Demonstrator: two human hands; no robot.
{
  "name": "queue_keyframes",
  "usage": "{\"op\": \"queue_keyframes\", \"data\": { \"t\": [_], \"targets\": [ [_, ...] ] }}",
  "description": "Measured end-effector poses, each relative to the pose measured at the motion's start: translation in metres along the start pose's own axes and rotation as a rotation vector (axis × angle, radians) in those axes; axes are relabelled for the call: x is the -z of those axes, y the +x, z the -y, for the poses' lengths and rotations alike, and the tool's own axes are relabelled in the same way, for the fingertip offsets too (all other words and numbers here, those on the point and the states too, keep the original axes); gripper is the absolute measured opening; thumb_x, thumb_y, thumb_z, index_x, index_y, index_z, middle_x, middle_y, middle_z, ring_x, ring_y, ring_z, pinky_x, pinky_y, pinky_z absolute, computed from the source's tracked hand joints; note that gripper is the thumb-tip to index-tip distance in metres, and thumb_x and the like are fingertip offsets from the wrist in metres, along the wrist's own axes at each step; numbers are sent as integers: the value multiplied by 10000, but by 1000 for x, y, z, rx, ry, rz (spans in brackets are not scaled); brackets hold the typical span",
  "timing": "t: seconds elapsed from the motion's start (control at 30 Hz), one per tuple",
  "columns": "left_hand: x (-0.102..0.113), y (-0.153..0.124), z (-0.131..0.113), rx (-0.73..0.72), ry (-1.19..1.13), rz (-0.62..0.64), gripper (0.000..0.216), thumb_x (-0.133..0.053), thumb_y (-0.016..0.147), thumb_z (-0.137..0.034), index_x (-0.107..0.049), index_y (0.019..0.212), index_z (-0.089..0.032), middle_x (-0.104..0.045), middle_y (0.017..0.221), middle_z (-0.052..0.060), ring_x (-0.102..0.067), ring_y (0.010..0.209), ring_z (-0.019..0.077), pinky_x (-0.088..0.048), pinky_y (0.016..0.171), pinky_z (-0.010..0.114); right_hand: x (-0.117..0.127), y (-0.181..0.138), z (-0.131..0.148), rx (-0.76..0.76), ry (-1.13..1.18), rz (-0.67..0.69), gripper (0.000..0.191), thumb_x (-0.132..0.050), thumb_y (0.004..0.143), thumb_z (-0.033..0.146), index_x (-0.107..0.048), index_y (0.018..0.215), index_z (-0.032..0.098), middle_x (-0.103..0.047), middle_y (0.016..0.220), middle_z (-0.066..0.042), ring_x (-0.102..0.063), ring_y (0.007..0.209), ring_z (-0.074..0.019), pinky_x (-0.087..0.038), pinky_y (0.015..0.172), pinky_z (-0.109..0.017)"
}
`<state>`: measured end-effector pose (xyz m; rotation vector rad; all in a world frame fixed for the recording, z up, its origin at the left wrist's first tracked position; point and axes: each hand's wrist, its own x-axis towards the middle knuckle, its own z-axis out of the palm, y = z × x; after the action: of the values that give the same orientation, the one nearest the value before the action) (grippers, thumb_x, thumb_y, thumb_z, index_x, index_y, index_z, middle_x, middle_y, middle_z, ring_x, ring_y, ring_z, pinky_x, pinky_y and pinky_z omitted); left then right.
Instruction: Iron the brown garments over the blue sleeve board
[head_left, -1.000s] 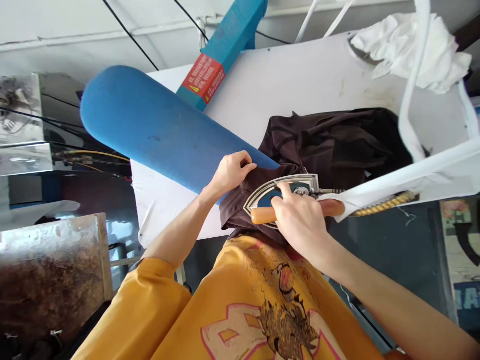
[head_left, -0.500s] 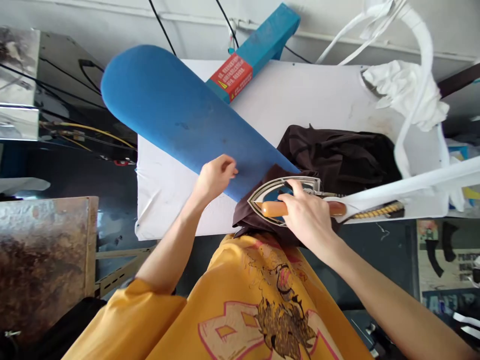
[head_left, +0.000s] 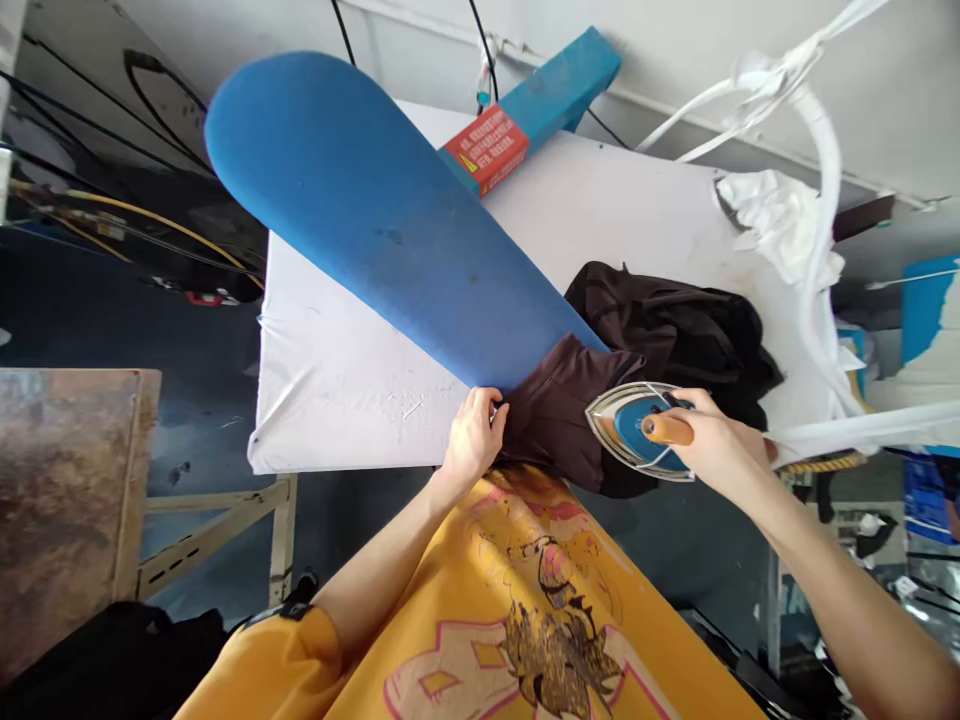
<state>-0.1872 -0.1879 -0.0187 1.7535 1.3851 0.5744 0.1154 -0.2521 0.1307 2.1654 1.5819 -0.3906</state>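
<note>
A dark brown garment (head_left: pixel 660 330) is pulled over the near end of a long blue padded ironing arm (head_left: pixel 390 240). My left hand (head_left: pixel 474 436) is closed, pinching the garment's edge at the arm's near tip. My right hand (head_left: pixel 716 445) is wrapped round the orange handle of a steam iron (head_left: pixel 634 430), whose metal sole rests on the brown cloth at the table's near edge. The rest of the garment lies bunched on the white table behind the iron.
The white padded table (head_left: pixel 360 370) carries the arm; a blue bracket with a red label (head_left: pixel 491 150) holds it. Crumpled white cloth (head_left: pixel 780 225) and a white hose (head_left: pixel 821 240) lie at right. A rusty metal surface (head_left: pixel 67 500) stands at left. Cables run behind.
My left hand left the blue arm's top and came down to pinch the garment's edge at the tip. The iron slid right and turned, its handle end toward me.
</note>
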Motion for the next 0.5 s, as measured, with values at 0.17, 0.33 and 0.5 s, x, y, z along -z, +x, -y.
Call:
{"op": "queue_keyframes", "data": {
  "t": [0.17,0.33,0.5],
  "targets": [
    [12,34,-25,-62,175,31,86,-551,979,-200,-600,1050,-205,-648,1025,73,-640,882,204,-512,820,338,-5,-6,-4,4,50,-56,255,-650,856,234,-800,1048,309,-585,1475,14,-642,634,-109,-386,570,-277],
    [-4,89,-76,-221,448,139,237,-611,980,-335,-632,1150,-170,-665,1136,136,-601,1118,323,-449,944,455,-8,-8,10,48,48,-121,295,-661,841,201,-805,1073,312,-579,1490,4,-648,641,-105,-387,565,-281],
    [-14,118,-81,-249,336,231,95,-597,957,-237,-658,890,-207,-686,990,65,-638,1022,263,-430,934,419,-1,-10,17,-7,36,-104,261,-617,877,228,-806,1031,324,-581,1473,4,-676,703,-132,-369,559,-306]
  ]
}}
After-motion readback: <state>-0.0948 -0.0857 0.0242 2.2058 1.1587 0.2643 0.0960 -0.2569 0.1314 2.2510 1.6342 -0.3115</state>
